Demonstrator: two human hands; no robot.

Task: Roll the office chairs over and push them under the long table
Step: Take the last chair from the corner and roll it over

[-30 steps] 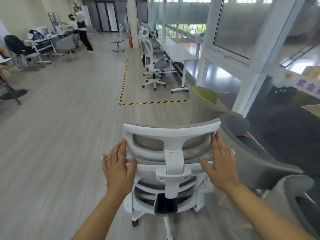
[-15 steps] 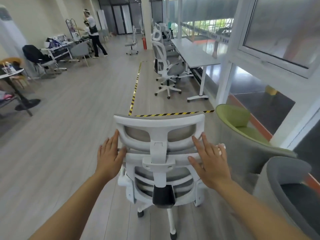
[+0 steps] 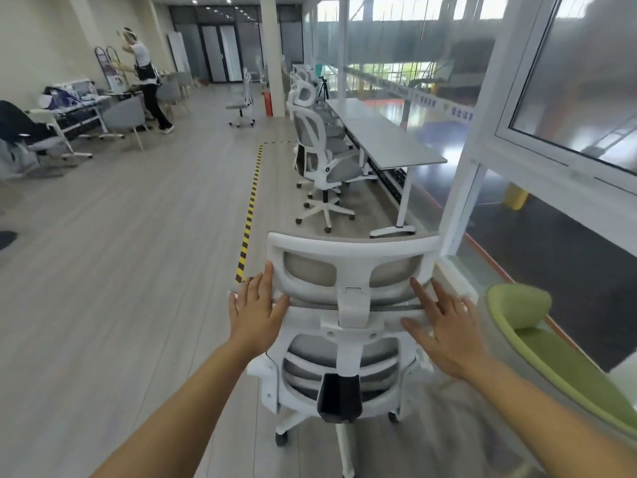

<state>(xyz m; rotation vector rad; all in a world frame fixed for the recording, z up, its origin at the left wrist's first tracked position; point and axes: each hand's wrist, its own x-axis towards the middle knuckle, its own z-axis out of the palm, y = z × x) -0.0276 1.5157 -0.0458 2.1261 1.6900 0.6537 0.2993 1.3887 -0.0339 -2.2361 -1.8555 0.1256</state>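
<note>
Open floor (image 3: 113,277) lies left of the striped tape (image 3: 251,208); green armchair (image 3: 558,350) crowds the right. Office chair (image 3: 344,326) stands short of the worktop (image 3: 386,139). Left hand (image 3: 256,310) and right hand (image 3: 444,326), fingers spread, press flat on its backrest, gripping nothing.

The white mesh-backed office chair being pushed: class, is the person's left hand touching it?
Touching. The head view shows the left hand pressed flat against the white mesh-backed office chair, fingers overlapping its frame.
</note>
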